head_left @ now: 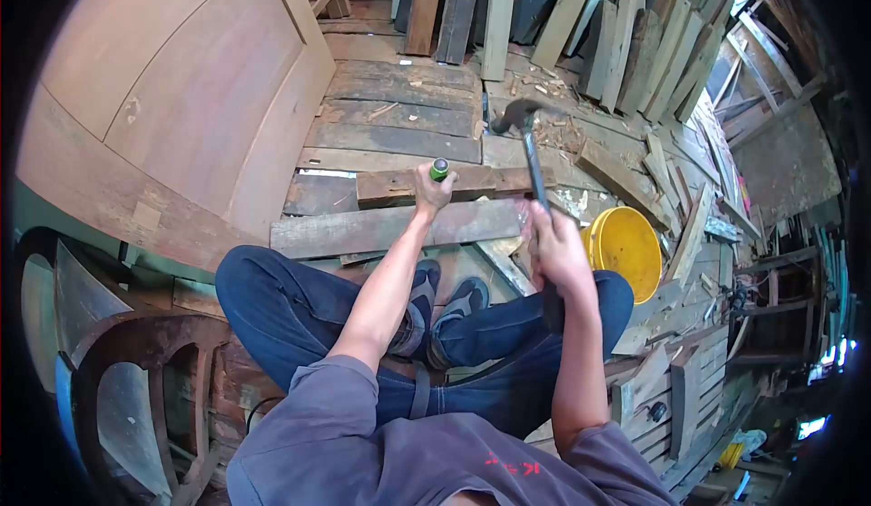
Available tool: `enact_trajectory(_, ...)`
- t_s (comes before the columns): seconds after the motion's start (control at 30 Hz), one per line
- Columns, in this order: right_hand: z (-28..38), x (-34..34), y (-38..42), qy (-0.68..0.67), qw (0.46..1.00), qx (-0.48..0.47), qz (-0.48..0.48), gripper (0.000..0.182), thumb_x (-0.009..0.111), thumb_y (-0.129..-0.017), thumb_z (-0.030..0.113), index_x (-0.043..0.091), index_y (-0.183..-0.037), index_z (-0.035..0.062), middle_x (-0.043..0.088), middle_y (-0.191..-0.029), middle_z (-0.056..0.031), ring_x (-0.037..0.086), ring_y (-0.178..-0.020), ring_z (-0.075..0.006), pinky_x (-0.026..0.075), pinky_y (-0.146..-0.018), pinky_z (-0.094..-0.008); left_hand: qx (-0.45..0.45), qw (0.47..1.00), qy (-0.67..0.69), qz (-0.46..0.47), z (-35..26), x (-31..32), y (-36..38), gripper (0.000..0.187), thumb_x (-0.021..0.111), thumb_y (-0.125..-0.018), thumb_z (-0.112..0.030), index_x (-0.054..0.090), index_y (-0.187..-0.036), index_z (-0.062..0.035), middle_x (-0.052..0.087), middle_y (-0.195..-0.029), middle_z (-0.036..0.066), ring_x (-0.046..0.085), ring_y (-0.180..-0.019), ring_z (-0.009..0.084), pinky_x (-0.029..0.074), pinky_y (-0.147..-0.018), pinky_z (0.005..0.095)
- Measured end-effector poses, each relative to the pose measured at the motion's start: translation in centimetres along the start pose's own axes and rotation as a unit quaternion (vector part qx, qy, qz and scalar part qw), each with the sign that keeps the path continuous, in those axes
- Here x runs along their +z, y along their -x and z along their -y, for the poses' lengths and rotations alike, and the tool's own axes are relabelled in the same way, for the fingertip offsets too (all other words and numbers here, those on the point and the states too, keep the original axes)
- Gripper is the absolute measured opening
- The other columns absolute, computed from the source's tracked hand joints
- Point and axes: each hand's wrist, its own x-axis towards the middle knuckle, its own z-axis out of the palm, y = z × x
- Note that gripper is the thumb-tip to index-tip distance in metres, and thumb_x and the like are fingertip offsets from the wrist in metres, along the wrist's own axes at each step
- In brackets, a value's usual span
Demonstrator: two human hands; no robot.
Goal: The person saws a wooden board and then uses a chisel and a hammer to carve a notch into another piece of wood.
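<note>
Currently seated, legs crossed, over a floor of rough planks (pixel 399 138). Left hand (pixel 430 190) is wrapped in a fist around a green-handled tool (pixel 439 169), most likely a chisel (blade hidden by the fist, so type not confirmed). Its handle end sticks up above the fingers, and the tool stands roughly upright on a short dark wood block (pixel 454 182). The block lies crosswise on a longer grey board (pixel 390 229), just beyond the person's shoes (pixel 445 306).

Right hand (pixel 555 250) is clenched on the handle of a claw hammer (pixel 524 134). The hammer head is raised above and to the right of the green handle, clear of it, not touching.

Surroundings: a yellow bucket (pixel 626 250) sits just right of the right hand; a large curved wooden panel (pixel 181 98) leans at the left edge of the floor; loose boards are stacked along the far edge.

Risk notes (judgement only):
- Hammer head is offset to the right of the handle end. A glancing strike could slide off onto the left knuckles, which sit directly below the handle end.
- The block appears unclamped, resting only on the board. A blow could kick it sideways or tip the tool.
- Scraps scattered near the block could let it rock under impact.
</note>
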Motion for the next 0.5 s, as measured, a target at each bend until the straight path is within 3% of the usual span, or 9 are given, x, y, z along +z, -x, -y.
enact_trajectory(0.07, 1.2, -0.5, -0.2, -0.081, 0.996, 0.036, 0.017, 0.039, 0.047, -0.106, 0.041, 0.044, -0.082, 0.0105, 0.039, -0.055, 0.0033, 0.037, -0.037, -0.0078, 0.033, -0.033, -0.0279, -0.01, 1.0, 0.018, -0.002, -0.3, -0.3, 0.2, 0.017, 0.067, -0.07, -0.012, 0.062, -0.059, 0.0003, 0.06, -0.053, 0.012, 0.059, -0.049, 0.0187, 0.043, -0.049, 0.035)
enact_trajectory(0.2, -0.7, -0.6, -1.0, -0.127, 0.992, 0.003, 0.021, 0.039, 0.048, -0.106, 0.042, 0.045, -0.082, 0.0111, 0.041, -0.057, 0.0018, 0.036, -0.037, -0.0082, 0.033, -0.032, -0.0277, -0.06, 0.997, 0.04, 0.003, 0.0, -1.7, 0.0, 0.017, 0.064, -0.072, -0.009, 0.06, -0.059, -0.0002, 0.061, -0.054, 0.008, 0.06, -0.05, 0.0158, 0.044, -0.049, 0.0313)
enact_trajectory(0.3, -1.3, -0.3, -0.4, -0.169, 0.984, 0.055, 0.022, 0.039, 0.048, -0.106, 0.041, 0.045, -0.082, 0.011, 0.041, -0.057, 0.0016, 0.038, -0.038, -0.0086, 0.033, -0.032, -0.0278, -0.157, 0.976, 0.146, -0.034, 3.0, -2.2, 0.1, 0.011, 0.063, -0.078, -0.005, 0.057, -0.069, -0.0032, 0.06, -0.058, 0.004, 0.057, -0.049, 0.0139, 0.042, -0.046, 0.027)
enact_trajectory(0.37, -2.2, -0.3, -0.7, -0.158, 0.986, 0.052, 0.012, 0.04, 0.047, -0.106, 0.041, 0.044, -0.081, 0.0097, 0.041, -0.056, 0.0013, 0.038, -0.038, -0.009, 0.034, -0.031, -0.0287, -0.194, 0.946, 0.232, -0.112, 0.1, -2.1, -0.1, 0.008, 0.059, -0.08, -0.002, 0.053, -0.076, -0.0068, 0.047, -0.056, -0.001, 0.041, -0.042, 0.0098, 0.032, -0.04, 0.0264)
enact_trajectory(0.5, -3.2, -1.0, -1.3, -0.169, 0.985, 0.021, 0.022, 0.042, 0.046, -0.107, 0.04, 0.043, -0.079, 0.0088, 0.039, -0.054, 0.0026, 0.037, -0.037, -0.0081, 0.033, -0.031, -0.0292, -0.161, 0.945, 0.266, -0.098, -0.1, -3.9, -1.0, 0.02, 0.054, -0.079, 0.004, 0.043, -0.07, -0.0099, 0.035, -0.055, -0.003, 0.033, -0.042, 0.0085, 0.027, -0.04, 0.0269)
